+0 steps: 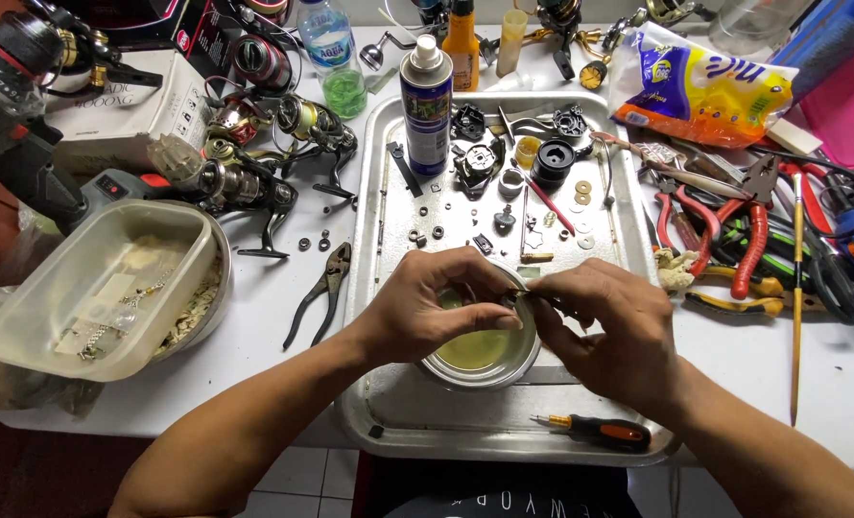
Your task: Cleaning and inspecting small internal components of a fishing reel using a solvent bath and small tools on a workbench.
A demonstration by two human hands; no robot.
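Two hands — left hand [427,307], right hand [609,331] — pinch a tiny part above the metal bowl [480,360] on the tray [504,432].

A bowl [485,369] sits on the tray [389,192], pliers [323,291] lying left.

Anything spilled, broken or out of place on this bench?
Nothing spilled or visibly broken. Small washers and screws lie loose across the metal tray. Both hands, left hand and right hand, work over a small metal bowl of yellowish liquid.

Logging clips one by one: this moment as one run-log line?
left hand: pinching small part | right hand: holding thin tool | over metal bowl of yellowish liquid | on steel tray
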